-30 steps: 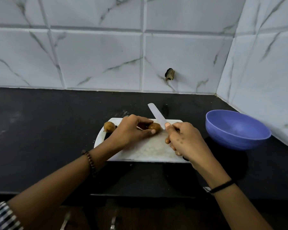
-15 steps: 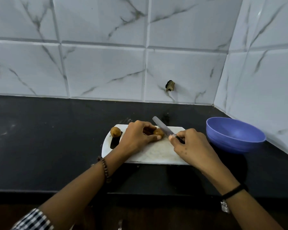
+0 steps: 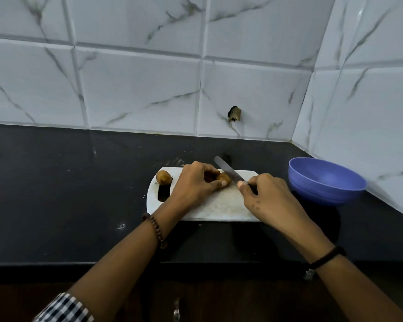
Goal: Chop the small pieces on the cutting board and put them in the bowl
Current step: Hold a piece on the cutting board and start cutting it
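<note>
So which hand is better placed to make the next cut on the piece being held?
Right. The right hand grips the knife, its blade angled over the piece, while the left hand holds that piece on the board.

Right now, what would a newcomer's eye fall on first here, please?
Two hands on the cutting board: the left hand holds a small brown piece while the right hand holds a knife against it. A blue bowl stands right of the board; a second brown piece lies at its left end.
</note>
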